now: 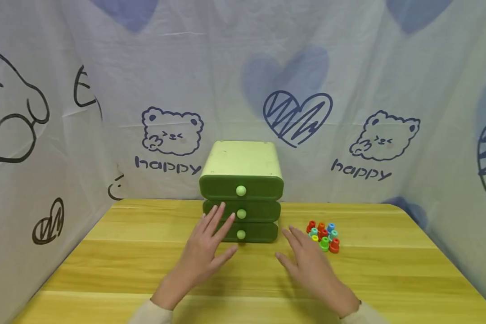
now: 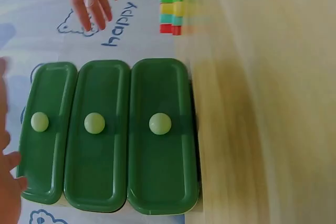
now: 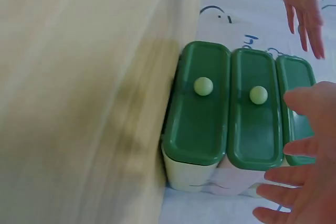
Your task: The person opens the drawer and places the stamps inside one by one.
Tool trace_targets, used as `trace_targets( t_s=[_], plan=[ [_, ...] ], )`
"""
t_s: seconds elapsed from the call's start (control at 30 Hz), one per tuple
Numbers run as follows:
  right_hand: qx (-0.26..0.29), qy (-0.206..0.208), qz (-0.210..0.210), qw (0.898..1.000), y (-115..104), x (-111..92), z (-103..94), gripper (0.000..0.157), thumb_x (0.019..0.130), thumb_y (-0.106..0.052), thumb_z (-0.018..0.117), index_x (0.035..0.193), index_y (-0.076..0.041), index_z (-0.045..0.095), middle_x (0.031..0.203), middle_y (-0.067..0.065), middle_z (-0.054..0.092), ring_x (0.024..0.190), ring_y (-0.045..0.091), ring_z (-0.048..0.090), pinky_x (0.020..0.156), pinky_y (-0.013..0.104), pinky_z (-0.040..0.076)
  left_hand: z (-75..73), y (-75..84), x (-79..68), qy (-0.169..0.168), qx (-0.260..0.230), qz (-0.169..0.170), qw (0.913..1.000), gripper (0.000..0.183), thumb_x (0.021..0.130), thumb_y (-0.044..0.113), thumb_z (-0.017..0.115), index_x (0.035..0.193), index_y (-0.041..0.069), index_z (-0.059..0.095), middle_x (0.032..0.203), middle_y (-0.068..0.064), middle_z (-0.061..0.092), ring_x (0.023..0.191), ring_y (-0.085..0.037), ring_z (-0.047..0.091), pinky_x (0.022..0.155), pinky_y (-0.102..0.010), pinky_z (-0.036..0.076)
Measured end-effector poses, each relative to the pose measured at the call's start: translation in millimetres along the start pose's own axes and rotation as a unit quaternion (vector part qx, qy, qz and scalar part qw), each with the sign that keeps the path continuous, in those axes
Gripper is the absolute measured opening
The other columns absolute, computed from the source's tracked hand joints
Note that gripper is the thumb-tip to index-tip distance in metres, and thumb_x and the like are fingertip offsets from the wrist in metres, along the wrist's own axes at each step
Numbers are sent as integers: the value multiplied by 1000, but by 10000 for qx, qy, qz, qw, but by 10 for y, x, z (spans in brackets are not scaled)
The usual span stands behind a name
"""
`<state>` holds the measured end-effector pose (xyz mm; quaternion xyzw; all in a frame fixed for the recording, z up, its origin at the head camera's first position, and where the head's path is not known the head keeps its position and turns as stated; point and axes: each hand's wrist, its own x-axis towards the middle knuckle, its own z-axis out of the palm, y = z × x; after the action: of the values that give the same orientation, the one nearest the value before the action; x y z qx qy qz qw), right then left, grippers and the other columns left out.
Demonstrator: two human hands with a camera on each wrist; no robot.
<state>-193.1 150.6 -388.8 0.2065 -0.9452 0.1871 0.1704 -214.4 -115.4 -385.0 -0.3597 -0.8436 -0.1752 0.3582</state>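
Note:
A small drawer cabinet [image 1: 240, 159] with a pale yellow-green top stands at the back middle of the table. Its three dark green drawers [image 2: 160, 171] are closed, each with a round light green knob [image 3: 203, 86]. My left hand [image 1: 202, 249] hovers in front of the cabinet's left side, fingers spread, overlapping the lower drawers in the head view. My right hand [image 1: 309, 265] is held over the table right of the cabinet, fingers extended and holding nothing. Just beyond it stands a cluster of small colored pegs [image 1: 323, 236] in red, orange, blue, teal, yellow and green.
The wooden table [image 1: 125, 252] has its back edge close to a white cloth backdrop [image 1: 227, 67] printed with hearts, bears and the word "happy". More of this cloth hangs at the left and right sides.

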Motion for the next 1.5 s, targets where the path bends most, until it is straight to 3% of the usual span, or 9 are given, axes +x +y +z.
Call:
trace_targets(
  t_s=[0.2,0.37,0.77,0.9,1.0,1.13,1.23,1.33,1.5],
  plan=[
    [633,466,346,9963,-1,176,-98,47,92,-26,67,129,2,58,125,20,59,114,37,55,93,53,47,25,-63,181,757,-521,36,9958,63,105,45,27,139,-5,47,145,-29,38,130,-47,36,109,-57,28],
    [1156,469,550,9907,3,335,-154,47,94,-27,64,130,2,57,125,18,60,112,35,57,91,51,49,46,-105,360,1268,-914,-347,9871,64,104,46,32,136,-7,50,143,-28,40,131,-47,34,108,-62,23],
    [2007,541,332,9776,-154,644,-167,39,93,-20,65,125,4,60,116,16,65,99,28,62,75,39,56,15,-368,675,1431,-1744,-988,9692,54,99,30,50,138,-7,46,147,-26,34,134,-42,29,107,-61,24],
    [2138,455,269,9754,-198,700,-150,38,94,-19,65,124,3,61,112,15,66,95,25,64,77,42,55,-26,-470,765,1318,-1716,-1050,9707,53,93,20,57,137,-8,47,145,-29,36,132,-43,32,106,-61,26],
    [2288,337,399,9721,-246,753,-152,38,94,-21,65,125,2,60,112,13,66,96,24,64,81,43,54,-72,-519,823,1062,-1917,-1471,9645,54,92,15,60,139,-7,45,147,-27,34,134,-42,29,108,-61,24],
    [2450,271,471,9680,-314,815,-141,37,94,-20,65,124,1,60,111,11,66,98,25,64,83,41,54,-131,-591,895,679,-2336,-2270,9430,55,96,19,57,143,-4,41,151,-23,29,138,-39,24,111,-59,20],
    [2525,263,451,9662,-360,849,-140,36,94,-19,64,124,2,60,110,12,67,98,26,64,82,40,54,-180,-660,948,404,-2666,-2894,9184,56,98,25,54,146,0,38,154,-18,26,141,-35,21,114,-54,17],
    [2562,284,475,9650,-391,875,-146,36,94,-20,64,123,1,61,110,11,67,97,25,64,82,40,55,-214,-740,996,190,-3020,-3434,8891,58,100,29,52,148,2,35,156,-15,24,142,-32,21,116,-47,17],
    [2356,395,369,9704,-394,919,-117,36,94,-21,65,121,1,62,109,12,67,94,24,65,80,39,55,-236,-843,1044,0,-3813,-4118,8277,62,100,31,53,151,5,30,156,-15,25,141,-31,23,115,-41,23]
  ],
)
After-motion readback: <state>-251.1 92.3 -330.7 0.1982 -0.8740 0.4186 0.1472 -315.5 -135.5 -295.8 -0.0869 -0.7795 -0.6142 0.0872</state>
